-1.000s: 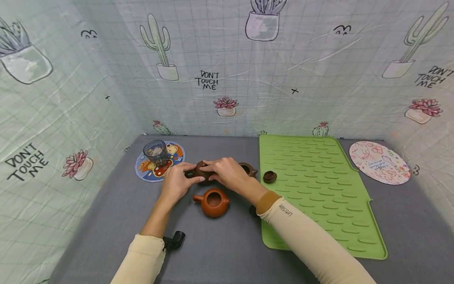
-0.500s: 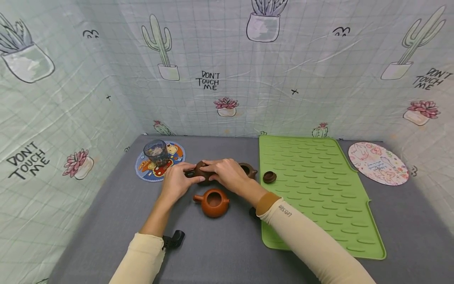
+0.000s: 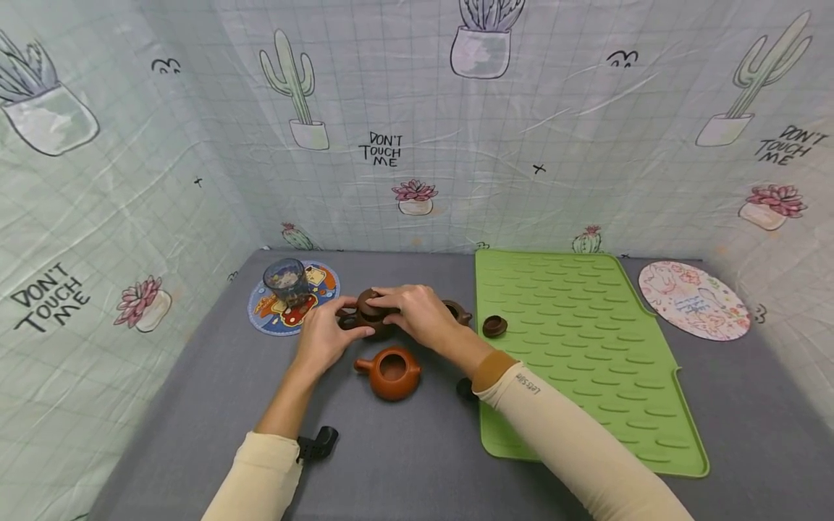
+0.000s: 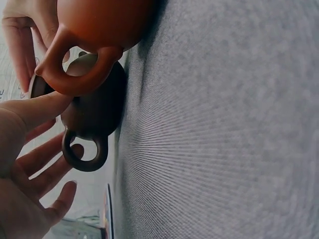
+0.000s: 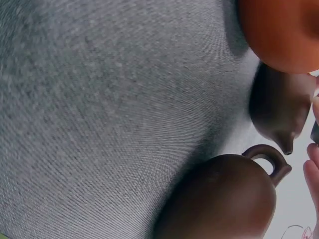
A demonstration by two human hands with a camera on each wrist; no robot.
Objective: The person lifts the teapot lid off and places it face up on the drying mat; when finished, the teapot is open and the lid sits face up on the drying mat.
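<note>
A dark brown teapot (image 3: 383, 331) stands on the grey cloth, with its handle towards the left. My left hand (image 3: 322, 336) steadies it at the handle side, thumb in front and fingers behind. Between thumb and fingers, my right hand (image 3: 417, 315) pinches the brown lid (image 3: 371, 304), tilted and raised just over the pot's top. Nearer to me sits an orange-brown teapot (image 3: 394, 389), lidless. Another brown teapot (image 5: 219, 199), whose mouth is uncovered, stands to the right, partly hidden by my right hand in the head view.
A small brown lid (image 3: 494, 326) lies on the left edge of a green ridged mat (image 3: 586, 376). At the back left, a glass (image 3: 285, 281) stands on a colourful round coaster (image 3: 263, 318). A pink floral coaster (image 3: 696, 300) lies at the far right.
My right hand has lifted the lid slightly from the brown teapot, and it now tilts above the pot. The left hand has stayed at the handle side.
</note>
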